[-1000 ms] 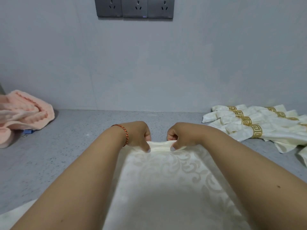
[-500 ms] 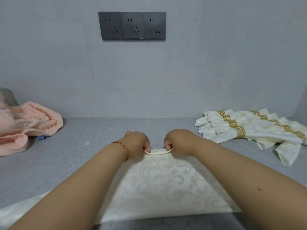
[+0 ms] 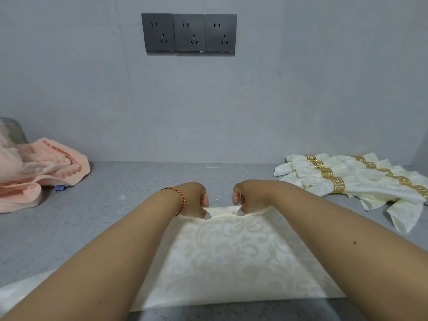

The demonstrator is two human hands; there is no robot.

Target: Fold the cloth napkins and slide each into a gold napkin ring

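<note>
A cream cloth napkin (image 3: 236,256) with a floral weave lies spread on the grey counter (image 3: 111,205) in front of me. My left hand (image 3: 193,199), with a red braided bracelet at the wrist, pinches the napkin's far edge. My right hand (image 3: 249,198) pinches the same edge close beside it. Between the two hands the edge is turned into a narrow fold. At the right lies a pile of finished napkins (image 3: 361,184), each held in a gold napkin ring (image 3: 338,185).
A peach towel (image 3: 39,172) is heaped at the counter's left end, against a grey object. Three dark wall sockets (image 3: 188,33) sit on the wall above. Another strip of cream cloth (image 3: 20,295) shows at the lower left corner.
Both hands have drawn the napkin's far edge a little toward me, and the fold between them has widened. The view has tilted up, showing the sockets fully.
</note>
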